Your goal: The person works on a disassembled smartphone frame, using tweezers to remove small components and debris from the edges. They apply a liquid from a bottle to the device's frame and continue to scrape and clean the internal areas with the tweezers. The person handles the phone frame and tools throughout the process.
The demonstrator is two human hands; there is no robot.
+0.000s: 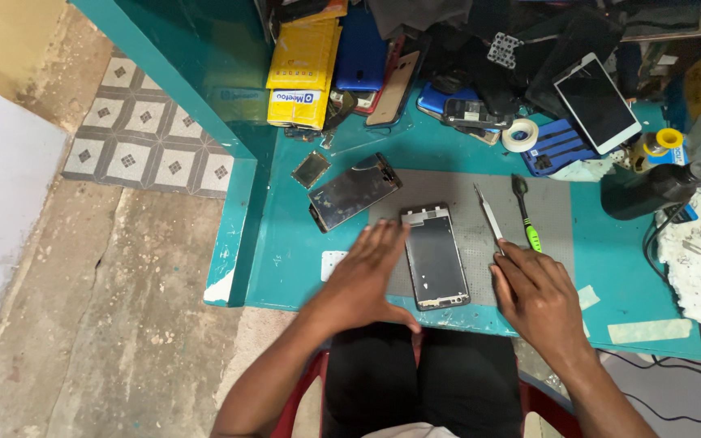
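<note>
phone frame [436, 257] lies flat on the grey mat [553, 215], long axis running away from the person, near the front edge of the teal worktop [285, 259]. left hand [364, 280] rests flat beside the frame's left edge, fingers spread and released, grasping nothing; fingertips just touch the frame's upper left corner. right hand [539, 296] sits on the mat to the frame's right, fingers loose, holding nothing; its fingertips lie near the lower end of the metal tweezers [488, 214]. screwdriver with green handle [526, 215] lies just beside the tweezers. a detached dark phone screen [354, 191] lies tilted to the upper left of the frame. roll of white tape [520, 135] and a white tablet [596, 102] lie farther back among stacked phones.
</note>
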